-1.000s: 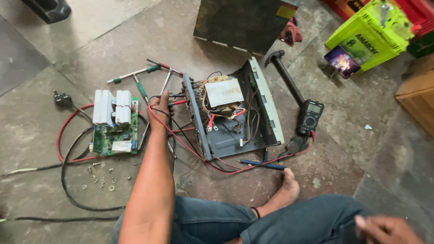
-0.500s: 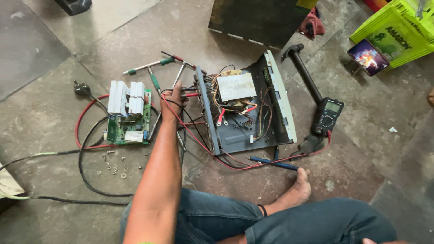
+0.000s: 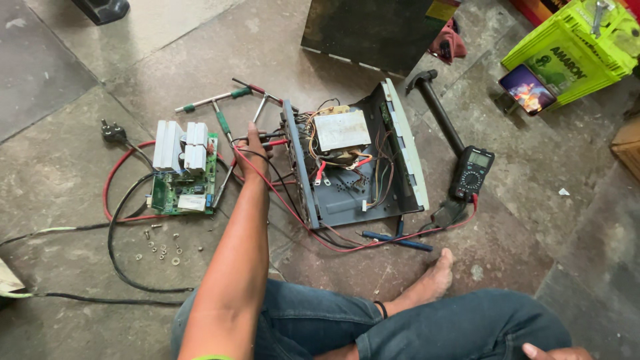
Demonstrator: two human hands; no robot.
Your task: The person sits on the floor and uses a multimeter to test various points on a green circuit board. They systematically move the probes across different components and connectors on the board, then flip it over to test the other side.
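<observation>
green circuit board (image 3: 183, 183), loose screws (image 3: 162, 247) (floor), multimeter (image 3: 472, 173), phone (image 3: 527, 89).

Head camera looks steeply down at floor (image 3: 80, 60).

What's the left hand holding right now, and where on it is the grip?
The left hand grips the multimeter probes, red and black, at their handle ends beside the open metal case. The right hand holds nothing visible.

left hand (image 3: 252, 148) has closed on the red and black probe leads (image 3: 272, 139) beside the open chassis (image 3: 353, 170).
</observation>
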